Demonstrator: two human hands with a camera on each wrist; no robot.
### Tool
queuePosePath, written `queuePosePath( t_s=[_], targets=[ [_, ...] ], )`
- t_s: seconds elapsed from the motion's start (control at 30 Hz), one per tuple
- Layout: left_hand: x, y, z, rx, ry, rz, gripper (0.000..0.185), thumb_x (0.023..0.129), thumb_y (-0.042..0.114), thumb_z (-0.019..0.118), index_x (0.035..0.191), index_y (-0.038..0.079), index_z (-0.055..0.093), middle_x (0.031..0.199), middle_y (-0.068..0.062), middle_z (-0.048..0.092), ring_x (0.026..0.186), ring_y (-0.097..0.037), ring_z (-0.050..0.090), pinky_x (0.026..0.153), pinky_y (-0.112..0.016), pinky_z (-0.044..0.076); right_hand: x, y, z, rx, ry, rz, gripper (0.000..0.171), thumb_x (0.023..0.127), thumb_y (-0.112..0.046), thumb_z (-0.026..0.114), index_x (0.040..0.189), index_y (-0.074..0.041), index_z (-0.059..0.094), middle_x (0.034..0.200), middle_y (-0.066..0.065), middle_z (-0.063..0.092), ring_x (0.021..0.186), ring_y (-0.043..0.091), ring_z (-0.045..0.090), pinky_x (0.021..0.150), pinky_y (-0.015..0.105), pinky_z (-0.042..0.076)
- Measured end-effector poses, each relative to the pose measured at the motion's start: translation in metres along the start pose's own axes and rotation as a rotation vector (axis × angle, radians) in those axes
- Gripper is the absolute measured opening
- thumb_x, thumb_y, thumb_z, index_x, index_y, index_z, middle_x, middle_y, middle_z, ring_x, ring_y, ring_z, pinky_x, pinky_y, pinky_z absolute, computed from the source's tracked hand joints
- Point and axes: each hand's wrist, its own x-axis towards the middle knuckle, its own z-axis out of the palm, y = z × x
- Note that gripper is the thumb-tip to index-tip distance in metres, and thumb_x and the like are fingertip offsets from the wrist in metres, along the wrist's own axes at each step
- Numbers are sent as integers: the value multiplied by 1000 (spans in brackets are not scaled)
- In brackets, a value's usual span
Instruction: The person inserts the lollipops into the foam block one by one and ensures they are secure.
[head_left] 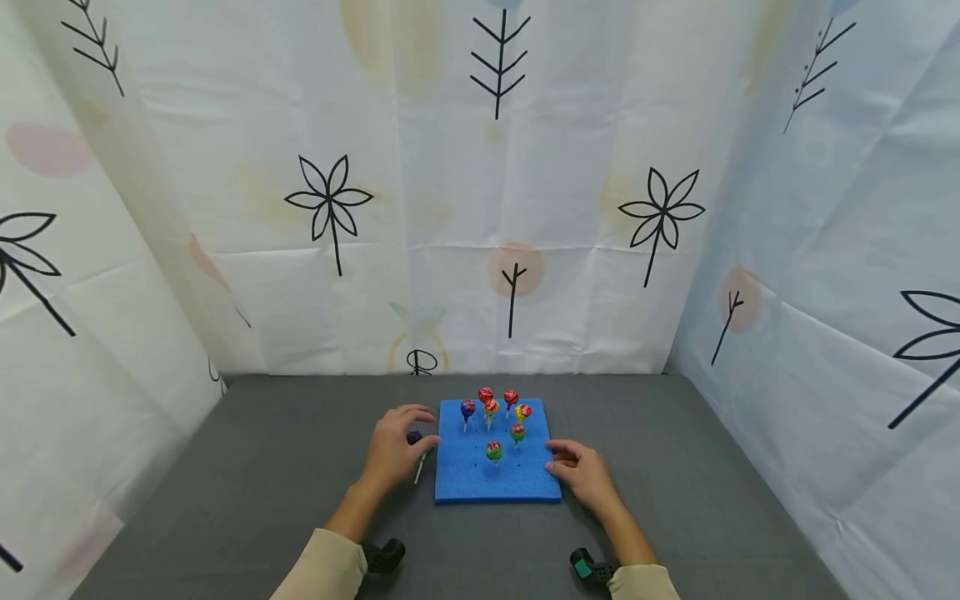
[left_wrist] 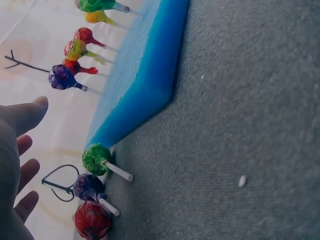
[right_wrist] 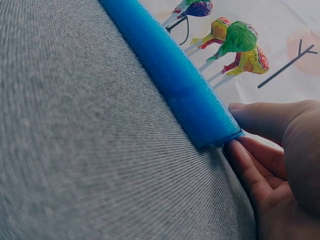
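A blue foam board (head_left: 465, 483) lies flat, with several wrapped lollipops standing upright in it by their sticks. My right hand (head_left: 588, 479) pinches the board's right edge, thumb on top and fingers low at the side. Left of the board, my left hand (head_left: 392, 450) hovers over loose lollipops with its fingers spread, holding nothing. Those loose ones are a green lollipop (left_wrist: 96, 159), a purple lollipop (left_wrist: 89, 187) and a red lollipop (left_wrist: 92, 220), lying in a row on the table; from the head view the hand hides most of them.
A grey cloth covers the table (head_left: 300, 450). Patterned white curtains (head_left: 450, 183) enclose it at the back and both sides. Small white bits, one of them a pale crumb (left_wrist: 243, 180), lie on the cloth. Each wrist wears a black device (head_left: 384, 556).
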Motion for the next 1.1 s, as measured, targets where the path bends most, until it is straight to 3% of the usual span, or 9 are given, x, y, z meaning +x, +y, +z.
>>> queuePosePath(
  t_s=[0.27,0.5,0.67,0.83,1.1],
  targets=[
    [3,-5,-2,38,-17,-79,31,75,20,86,101,11,72,108,-6,66,101,-31,54,83,-50,37,-2,-1,0,-8,0,8,29,85,-1,73,113,0,68,107,10,67,95,24,64,82,38,53],
    [5,-18,-2,93,-144,-164,40,77,31,83,112,17,70,116,-8,63,106,-33,53,87,-53,37,-1,0,0,-2,-1,15,28,85,-2,73,113,-1,69,107,9,67,95,23,64,83,38,52],
    [6,-28,-2,62,-252,-246,44,79,33,81,118,17,69,120,-10,61,110,-34,53,92,-58,37,0,-1,-1,-5,-7,6,28,85,-2,73,113,-2,69,107,10,67,96,24,64,83,39,52],
    [6,-32,-6,-6,-339,-344,47,79,29,81,122,15,66,117,-9,60,107,-31,56,91,-54,43,1,-3,-1,-5,-5,2,28,85,-2,73,113,-1,69,107,10,67,96,24,64,84,39,52],
    [8,-33,-12,-58,-377,-361,47,79,22,82,121,8,66,107,-8,61,101,-29,59,88,-51,46,0,-3,-1,-16,-9,13,28,85,-3,73,113,-2,69,107,10,67,95,24,63,83,39,53]
  ],
)
